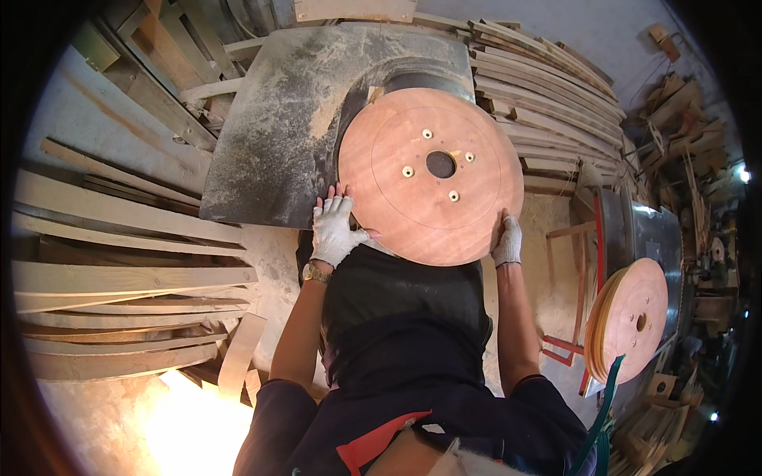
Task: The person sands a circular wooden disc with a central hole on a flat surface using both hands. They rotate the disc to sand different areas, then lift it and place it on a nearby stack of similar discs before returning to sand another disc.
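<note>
A large round reddish-brown wooden disc (429,178) with a dark centre hole and several pale plugs lies on a dusty grey machine table (278,135). My left hand (333,230), in a white work glove with a wristwatch below it, grips the disc's lower left rim. My right hand (506,242), also gloved, holds the lower right rim. Both forearms rise from the lower edge on either side of my dark apron.
Curved wooden strips are piled at the left (119,278) and at the upper right (548,95). A stack of similar round discs (627,317) leans on a red frame at the right. Sawdust covers the floor. Wood scraps crowd the far right.
</note>
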Action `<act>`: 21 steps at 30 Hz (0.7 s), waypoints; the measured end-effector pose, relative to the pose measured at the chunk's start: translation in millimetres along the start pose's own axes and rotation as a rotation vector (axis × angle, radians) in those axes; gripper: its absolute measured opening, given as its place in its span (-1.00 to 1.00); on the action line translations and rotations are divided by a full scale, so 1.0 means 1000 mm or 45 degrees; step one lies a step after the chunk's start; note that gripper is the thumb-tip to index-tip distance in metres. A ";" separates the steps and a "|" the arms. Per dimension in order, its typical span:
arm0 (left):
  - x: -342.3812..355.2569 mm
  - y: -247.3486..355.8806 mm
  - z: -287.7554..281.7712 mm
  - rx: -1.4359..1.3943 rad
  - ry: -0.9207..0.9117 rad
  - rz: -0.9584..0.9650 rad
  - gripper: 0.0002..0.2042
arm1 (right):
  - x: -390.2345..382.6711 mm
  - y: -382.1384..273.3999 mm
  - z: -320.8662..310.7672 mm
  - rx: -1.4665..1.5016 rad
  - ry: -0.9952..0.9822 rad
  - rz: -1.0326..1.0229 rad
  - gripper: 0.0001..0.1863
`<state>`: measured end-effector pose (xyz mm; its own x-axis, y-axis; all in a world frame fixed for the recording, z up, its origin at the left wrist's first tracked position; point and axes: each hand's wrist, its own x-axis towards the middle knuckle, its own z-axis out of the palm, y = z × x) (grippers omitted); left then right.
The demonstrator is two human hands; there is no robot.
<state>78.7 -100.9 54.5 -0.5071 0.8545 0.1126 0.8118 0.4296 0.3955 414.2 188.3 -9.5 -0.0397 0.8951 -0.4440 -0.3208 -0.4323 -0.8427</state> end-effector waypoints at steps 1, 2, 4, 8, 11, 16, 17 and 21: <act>0.002 -0.001 -0.002 0.002 -0.012 0.000 0.25 | -0.001 0.003 0.001 0.013 0.002 -0.005 -0.84; 0.003 -0.002 -0.005 0.003 -0.025 0.000 0.25 | -0.002 0.005 0.003 0.026 0.005 -0.010 -0.83; 0.006 -0.004 -0.009 0.010 -0.037 0.006 0.24 | -0.004 0.008 0.006 0.037 0.013 -0.007 -0.83; 0.014 -0.011 -0.012 0.005 -0.021 0.014 0.23 | -0.010 0.009 0.017 0.048 0.052 -0.015 -0.86; 0.021 -0.017 -0.012 0.007 -0.043 0.017 0.23 | -0.013 0.011 0.026 0.087 0.062 -0.054 -0.88; 0.036 -0.024 -0.012 0.042 -0.085 0.025 0.26 | -0.009 0.011 0.031 0.055 0.062 -0.084 -0.89; 0.038 -0.028 -0.011 0.048 -0.082 0.032 0.26 | -0.008 0.012 0.033 0.050 0.074 -0.082 -0.89; 0.047 -0.035 -0.010 0.046 -0.097 0.041 0.27 | -0.003 0.015 0.039 0.080 0.074 -0.082 -0.88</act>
<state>23.8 -78.1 54.8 -0.4581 0.8872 0.0547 0.8379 0.4105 0.3597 373.1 183.1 -8.7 0.0370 0.9124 -0.4077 -0.3801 -0.3644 -0.8501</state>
